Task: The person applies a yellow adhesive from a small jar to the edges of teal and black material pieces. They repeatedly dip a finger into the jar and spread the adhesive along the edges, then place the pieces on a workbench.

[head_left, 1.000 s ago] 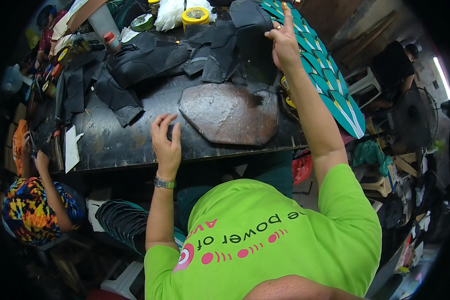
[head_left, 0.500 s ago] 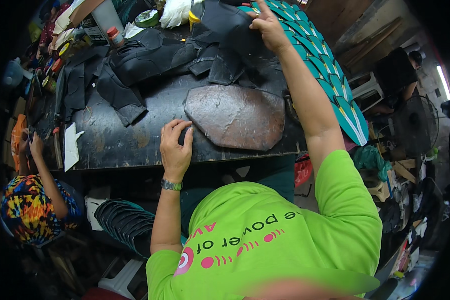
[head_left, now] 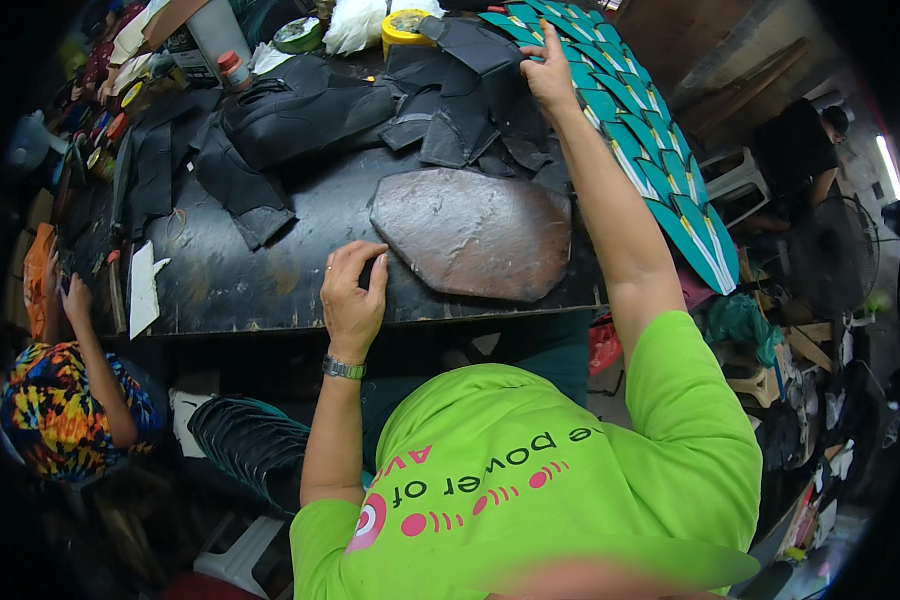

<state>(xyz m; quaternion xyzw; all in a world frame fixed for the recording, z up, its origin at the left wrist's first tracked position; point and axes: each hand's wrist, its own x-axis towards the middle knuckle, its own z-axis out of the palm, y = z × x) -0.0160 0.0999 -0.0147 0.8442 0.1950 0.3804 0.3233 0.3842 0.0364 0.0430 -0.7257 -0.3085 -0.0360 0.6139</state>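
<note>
At the table's near edge, my left hand (head_left: 354, 300) rests with bent fingers beside a worn brown many-sided slab (head_left: 475, 235). Its thumb stands apart from the fingers, and I see nothing held there. My right hand (head_left: 550, 80) reaches far across the table, index finger stretched toward the teal pieces. Its other fingers are curled at the edge of a black cut piece (head_left: 475, 45) and seem to pinch it, though the contact is small and partly hidden. Further black cut pieces (head_left: 305, 110) lie heaped across the far side.
Overlapping teal shoe-shaped pieces (head_left: 705, 240) with white and yellow stripes line the right side. A yellow tub (head_left: 407, 32), a red-capped bottle (head_left: 233, 70) and a white scrap (head_left: 144, 290) are on the table (head_left: 260, 290). A co-worker's hand (head_left: 76, 300) is at far left.
My right hand has moved slightly nearer and right. The raised black piece has come down, uncovering the yellow tub. My left hand has barely moved.
</note>
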